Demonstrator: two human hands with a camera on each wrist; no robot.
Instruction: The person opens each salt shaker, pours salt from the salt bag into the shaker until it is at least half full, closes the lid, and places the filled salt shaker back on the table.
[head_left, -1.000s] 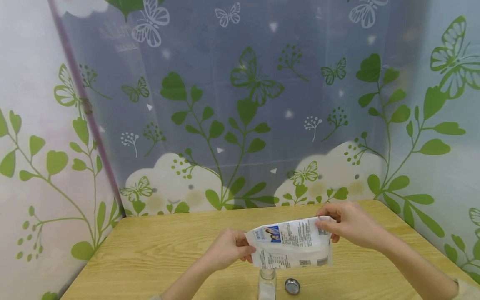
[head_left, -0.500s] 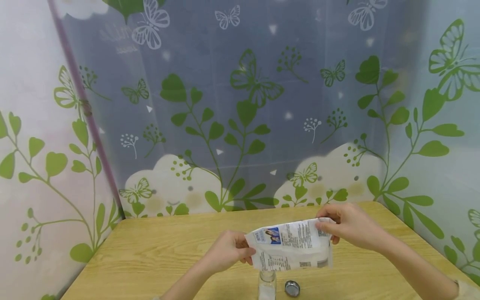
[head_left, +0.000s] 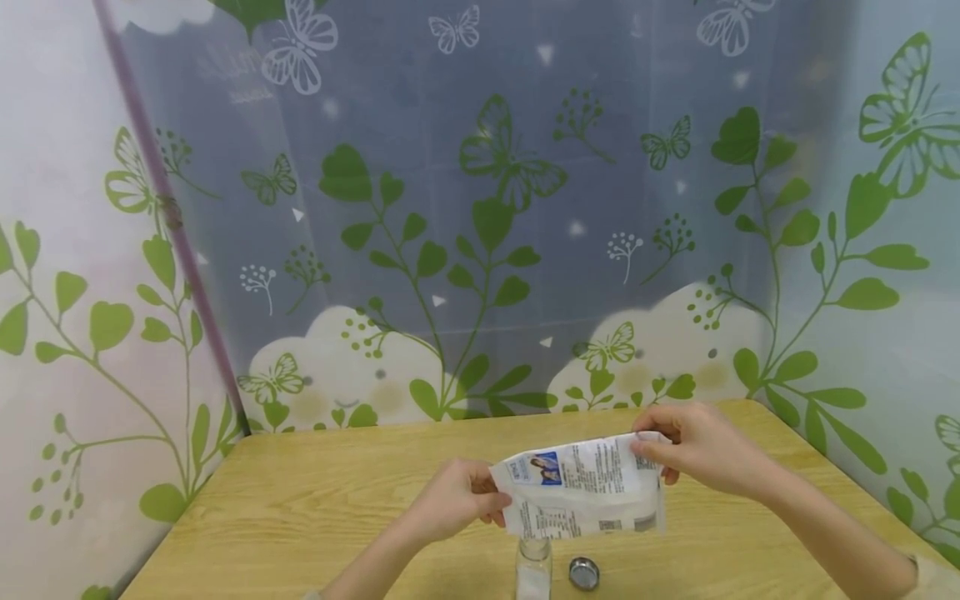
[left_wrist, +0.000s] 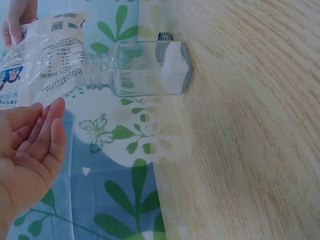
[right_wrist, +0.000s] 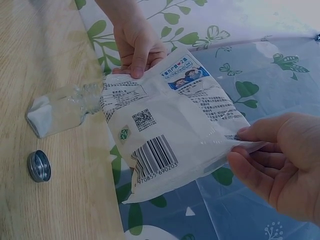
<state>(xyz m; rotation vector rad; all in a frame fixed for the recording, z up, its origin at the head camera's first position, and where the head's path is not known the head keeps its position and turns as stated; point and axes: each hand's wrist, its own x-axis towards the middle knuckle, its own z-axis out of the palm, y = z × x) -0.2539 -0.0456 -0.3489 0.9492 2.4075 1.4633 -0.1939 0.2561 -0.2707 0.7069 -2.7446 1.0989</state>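
Presently, both hands are grasping one printed white plastic packet [head_left: 588, 492], which is held in the air above the wooden table [head_left: 300, 492]. The left hand [head_left: 453, 502] pinches its left end between thumb and fingers, while the right hand [head_left: 701, 448] pinches its upper right corner, so that this corner is raised higher than the left end. On the packet one can see small text, a blue picture with two figures and, in the right wrist view, a large barcode [right_wrist: 156, 158]. Just below the packet, an uncapped clear glass jar [left_wrist: 140, 67] stands upright on the table, with some white substance [left_wrist: 175, 67] in its bottom part. The packet's lower edge is close to the jar's mouth, but I cannot tell whether they touch. Near the jar, on its right side, lies a metal screw cap [head_left: 584, 573]. Behind the table hangs a blue curtain [head_left: 420, 108] with green leaves and butterflies.
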